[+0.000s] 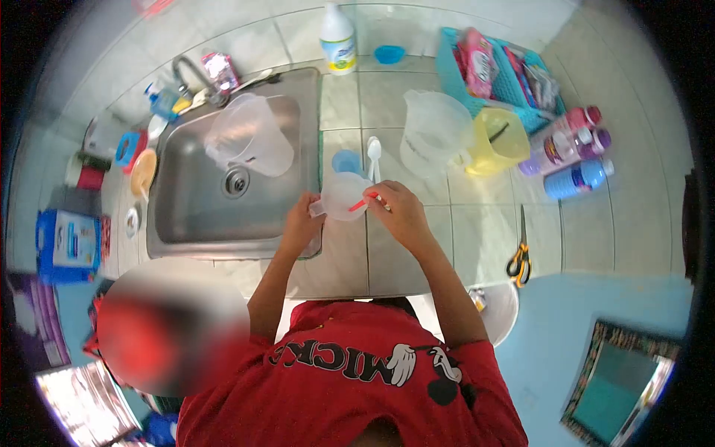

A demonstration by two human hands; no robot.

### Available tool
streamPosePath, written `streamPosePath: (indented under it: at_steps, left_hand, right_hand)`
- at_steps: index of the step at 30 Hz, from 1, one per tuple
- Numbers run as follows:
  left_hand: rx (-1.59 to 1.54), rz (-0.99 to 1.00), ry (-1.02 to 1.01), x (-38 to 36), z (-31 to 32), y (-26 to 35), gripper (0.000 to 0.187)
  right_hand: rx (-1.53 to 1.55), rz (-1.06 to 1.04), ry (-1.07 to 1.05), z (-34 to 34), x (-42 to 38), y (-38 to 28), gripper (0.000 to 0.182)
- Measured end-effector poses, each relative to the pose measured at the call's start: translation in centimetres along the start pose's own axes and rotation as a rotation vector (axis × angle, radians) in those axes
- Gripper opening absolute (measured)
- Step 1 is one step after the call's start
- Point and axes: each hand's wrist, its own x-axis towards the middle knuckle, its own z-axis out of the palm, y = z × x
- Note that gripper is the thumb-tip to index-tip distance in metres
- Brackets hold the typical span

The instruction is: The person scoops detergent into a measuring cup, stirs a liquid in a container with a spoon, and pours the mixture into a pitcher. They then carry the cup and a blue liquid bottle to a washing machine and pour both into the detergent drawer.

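A small translucent cup stands on the tiled counter right of the sink. My left hand is closed on its handle. Pinched in the fingers of my right hand is a red stick, its tip over or in the cup; I cannot tell which. Just behind the cup are a small blue cup and a white plastic spoon. Farther back to the right are a large clear pitcher and a yellow pitcher with a dark stick inside.
Another clear pitcher lies in the steel sink. Orange-handled scissors, several bottles, a turquoise basket and a white bleach bottle are around the counter. Another person is at the lower left.
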Motion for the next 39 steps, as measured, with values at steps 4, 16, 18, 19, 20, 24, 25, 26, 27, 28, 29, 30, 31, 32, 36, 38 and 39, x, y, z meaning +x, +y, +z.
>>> streamPosePath:
  at_steps: [4, 16, 18, 19, 20, 24, 25, 26, 27, 28, 29, 30, 31, 32, 36, 38, 39]
  left_hand:
    - [-0.054, 0.172, -0.235, 1.8, -0.7, -3.0, 0.045]
    - [0.149, 0.533, -0.245, 0.1, -0.1, -2.6, 0.042]
    - [0.11, 0.558, -0.331, -1.1, 0.4, -2.2, 0.041]
    - [-0.022, 0.623, -0.353, -1.9, 0.8, -2.0, 0.04]
    - [-0.16, 0.686, -0.39, -2.6, 1.6, -1.9, 0.039]
    - [-0.134, 0.59, -0.642, -6.5, 5.5, -0.1, 0.04]
    - [-0.113, 0.605, -0.721, -7.8, 6.5, 1.1, 0.04]
    - [-0.031, 0.703, -0.752, -9.1, 7.5, 1.8, 0.041]
    - [0.045, 0.805, -0.771, -10.5, 8.8, 2.4, 0.041]
    - [0.054, 0.833, -0.82, -12.0, 10.1, 2.7, 0.041]
    - [0.052, 0.877, -0.872, -13.5, 11.6, 2.9, 0.041]
    - [0.049, 0.921, -0.92, -15.2, 13.1, 3.0, 0.041]
    - [-0.024, 0.93, -1.031, -16.7, 14.9, 2.7, 0.041]
    - [-0.024, 0.957, -1.072, -18.7, 15.7, 2.8, 0.041]
    - [0.168, 0.966, -1.262, -27.6, 20.2, 2.6, 0.045]
    - [0.019, 1.084, -1.337, -32.2, 22.3, 1.8, 0.044]
    - [0.132, 1.107, -1.372, -34.6, 23.0, 2.1, 0.045]
  right_hand:
    - [-0.178, -0.07, 0.247, 1.3, -1.1, -0.9, 0.012]
    - [-0.156, 0.167, 0.395, 3.4, -7.7, -5.9, 0.012]
    - [-0.243, 0.187, 0.472, 2.7, -9.8, -6.2, 0.012]
    - [-0.327, 0.193, 0.52, 2.1, -11.2, -6.3, 0.012]
    - [-0.354, 0.234, 0.57, 1.9, -12.6, -6.4, 0.012]
    - [-0.454, 0.194, 0.814, 1.6, -18.9, -7.3, 0.014]
    - [-0.415, 0.299, 0.807, 1.0, -20.6, -8.2, 0.013]
    - [-0.408, 0.325, 0.826, 1.0, -22.7, -8.3, 0.013]
    - [-0.367, 0.353, 0.853, 1.0, -25.0, -8.6, 0.013]
    - [-0.321, 0.372, 0.88, 0.9, -27.4, -9.1, 0.015]
    - [-0.336, 0.402, 0.922, 0.7, -29.9, -9.7, 0.015]
    - [-0.351, 0.457, 0.94, 0.4, -32.7, -10.5, 0.014]
    - [-0.365, 0.511, 0.957, 0.2, -35.6, -11.3, 0.013]
    - [-0.385, 0.534, 0.995, 0.4, -37.9, -12.0, 0.013]
    - [-0.623, 0.732, 1.24, 0.1, -47.3, -14.3, 0.013]
    - [-0.601, 0.868, 1.318, 0.5, -51.1, -15.3, 0.012]
    - [-0.567, 0.862, 1.372, 1.2, -53.2, -15.5, 0.012]
